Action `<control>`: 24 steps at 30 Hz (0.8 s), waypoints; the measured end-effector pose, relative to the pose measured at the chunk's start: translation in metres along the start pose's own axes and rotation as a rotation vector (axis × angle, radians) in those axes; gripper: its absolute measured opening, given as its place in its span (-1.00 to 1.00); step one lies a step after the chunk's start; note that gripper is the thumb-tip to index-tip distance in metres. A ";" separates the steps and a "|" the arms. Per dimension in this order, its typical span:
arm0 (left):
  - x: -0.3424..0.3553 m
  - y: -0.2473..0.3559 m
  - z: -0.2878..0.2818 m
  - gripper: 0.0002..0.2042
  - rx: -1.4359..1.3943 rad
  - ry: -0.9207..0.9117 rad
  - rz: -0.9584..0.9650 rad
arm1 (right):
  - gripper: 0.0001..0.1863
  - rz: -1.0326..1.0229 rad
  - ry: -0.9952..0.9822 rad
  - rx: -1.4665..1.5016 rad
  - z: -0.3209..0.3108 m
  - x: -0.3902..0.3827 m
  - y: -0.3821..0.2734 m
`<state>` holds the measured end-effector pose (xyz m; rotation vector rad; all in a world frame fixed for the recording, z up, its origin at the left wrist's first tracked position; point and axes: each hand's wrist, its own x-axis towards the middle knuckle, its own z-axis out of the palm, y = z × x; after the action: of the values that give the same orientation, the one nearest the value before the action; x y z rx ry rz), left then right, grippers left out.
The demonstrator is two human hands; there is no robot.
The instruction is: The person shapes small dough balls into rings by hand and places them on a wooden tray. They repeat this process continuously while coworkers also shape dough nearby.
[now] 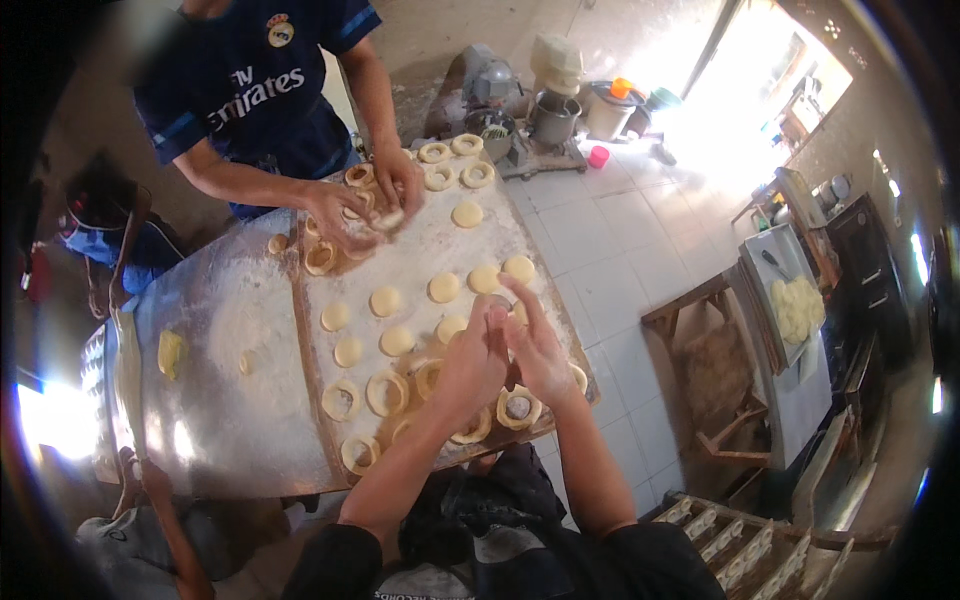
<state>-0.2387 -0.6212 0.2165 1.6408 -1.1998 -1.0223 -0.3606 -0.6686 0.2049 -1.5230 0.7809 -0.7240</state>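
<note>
Over the near part of the floured table, my left hand (475, 352) and my right hand (543, 352) meet palm to palm. The right fingers are stretched upward, and the palms press together; anything between them is hidden. Below and around them lie dough rings (388, 393) and flat round dough discs (397, 341). By my right wrist, one dough ring (503, 412) has a greyish-brown ball (518, 407) in its middle. Across the table, a co-worker's hands (375, 210) handle a piece of dough beside more rings (320, 258).
A metal-topped table (200, 300) adjoins on the left, holding a yellow lump (170, 354) and a long dough strip (128, 370) handled by other people. Mixers (555, 90) stand at the back wall. To the right, a tray (770, 250) carries pale yellow dough or filling (797, 310).
</note>
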 end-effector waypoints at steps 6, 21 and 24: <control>0.024 -0.038 -0.001 -0.58 0.592 0.336 0.092 | -0.26 0.211 0.307 -0.489 -0.010 0.008 0.020; 0.029 -0.088 -0.031 -0.53 0.851 0.174 0.133 | -0.53 0.073 0.209 -1.028 -0.015 0.029 0.058; 0.038 -0.106 -0.036 -0.61 0.808 0.036 0.216 | -0.66 0.045 0.059 -1.195 -0.011 0.062 0.062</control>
<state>-0.1668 -0.6327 0.1236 2.0359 -1.8636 -0.3655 -0.3379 -0.7287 0.1442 -2.5190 1.4131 -0.2157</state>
